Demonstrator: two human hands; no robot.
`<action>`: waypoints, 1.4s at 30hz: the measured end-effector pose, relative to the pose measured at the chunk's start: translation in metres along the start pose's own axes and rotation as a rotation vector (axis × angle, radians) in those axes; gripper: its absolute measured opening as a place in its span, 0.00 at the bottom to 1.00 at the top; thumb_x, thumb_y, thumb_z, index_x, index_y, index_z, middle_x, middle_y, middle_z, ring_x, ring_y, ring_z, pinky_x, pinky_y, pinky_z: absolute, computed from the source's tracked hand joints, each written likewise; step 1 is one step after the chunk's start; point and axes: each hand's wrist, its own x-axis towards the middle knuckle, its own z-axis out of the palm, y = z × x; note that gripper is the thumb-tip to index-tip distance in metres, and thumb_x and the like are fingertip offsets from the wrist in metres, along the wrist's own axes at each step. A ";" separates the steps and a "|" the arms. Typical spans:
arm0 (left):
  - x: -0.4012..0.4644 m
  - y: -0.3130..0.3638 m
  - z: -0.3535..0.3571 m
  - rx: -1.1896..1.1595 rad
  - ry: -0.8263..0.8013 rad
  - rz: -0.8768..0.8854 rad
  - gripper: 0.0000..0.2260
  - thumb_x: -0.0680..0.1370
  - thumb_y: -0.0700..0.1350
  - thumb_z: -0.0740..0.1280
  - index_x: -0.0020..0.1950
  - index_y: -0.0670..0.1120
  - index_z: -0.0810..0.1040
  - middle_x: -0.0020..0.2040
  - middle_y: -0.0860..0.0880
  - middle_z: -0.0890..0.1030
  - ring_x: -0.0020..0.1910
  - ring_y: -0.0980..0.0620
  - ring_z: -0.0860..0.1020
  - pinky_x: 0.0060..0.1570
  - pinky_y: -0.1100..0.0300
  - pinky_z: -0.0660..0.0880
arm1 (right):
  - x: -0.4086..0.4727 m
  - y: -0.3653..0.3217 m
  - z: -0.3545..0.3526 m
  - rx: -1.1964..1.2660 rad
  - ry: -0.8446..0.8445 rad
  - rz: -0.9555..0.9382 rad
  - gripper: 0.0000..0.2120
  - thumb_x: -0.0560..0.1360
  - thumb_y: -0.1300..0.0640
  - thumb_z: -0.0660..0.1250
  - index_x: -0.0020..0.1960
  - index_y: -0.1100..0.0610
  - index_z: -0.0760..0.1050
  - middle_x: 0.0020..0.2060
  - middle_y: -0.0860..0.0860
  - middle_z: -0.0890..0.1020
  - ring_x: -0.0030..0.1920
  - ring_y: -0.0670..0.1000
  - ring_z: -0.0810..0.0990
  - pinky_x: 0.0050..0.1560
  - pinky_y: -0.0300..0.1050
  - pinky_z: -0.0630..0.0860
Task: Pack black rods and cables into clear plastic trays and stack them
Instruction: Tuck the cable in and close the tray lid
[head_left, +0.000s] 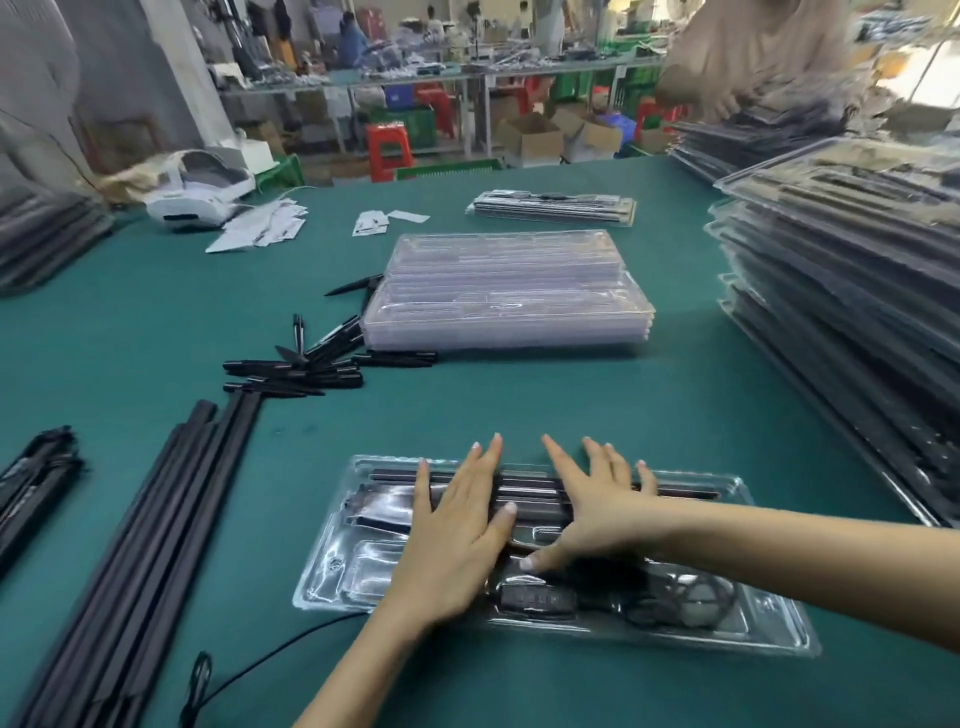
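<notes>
Now pressing rods (524, 493) into tray (332, 566) on table (519, 405), left hand (457, 540) and right hand (597, 509) both flat, fingers spread. Risk: uneven push popping rods out; cable (675, 597) possibly unseated, blurry.

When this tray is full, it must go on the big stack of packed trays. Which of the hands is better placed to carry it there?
Probably the right hand. The stack of packed trays stands on the right side, and this hand already lies flat on the right part of the tray. The left hand rests farther away.
</notes>
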 end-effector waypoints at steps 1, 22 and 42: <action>0.001 0.000 -0.001 -0.034 -0.012 -0.004 0.28 0.79 0.63 0.49 0.71 0.62 0.35 0.77 0.62 0.48 0.69 0.74 0.35 0.69 0.57 0.25 | 0.000 0.001 0.001 0.002 -0.002 0.011 0.62 0.60 0.29 0.72 0.75 0.41 0.30 0.75 0.57 0.33 0.75 0.56 0.30 0.71 0.60 0.32; 0.031 0.012 -0.017 0.259 -0.230 -0.088 0.47 0.63 0.63 0.75 0.75 0.55 0.53 0.69 0.52 0.56 0.70 0.52 0.53 0.71 0.41 0.45 | 0.003 -0.004 0.015 -0.120 0.140 -0.051 0.58 0.64 0.36 0.72 0.73 0.38 0.28 0.75 0.53 0.33 0.75 0.56 0.31 0.70 0.68 0.38; -0.151 -0.095 -0.075 0.100 0.255 -0.244 0.29 0.59 0.81 0.56 0.47 0.63 0.73 0.39 0.63 0.77 0.40 0.69 0.72 0.43 0.70 0.68 | 0.002 -0.002 0.006 -0.039 0.120 -0.251 0.49 0.65 0.23 0.57 0.75 0.37 0.34 0.77 0.51 0.38 0.76 0.52 0.36 0.69 0.66 0.33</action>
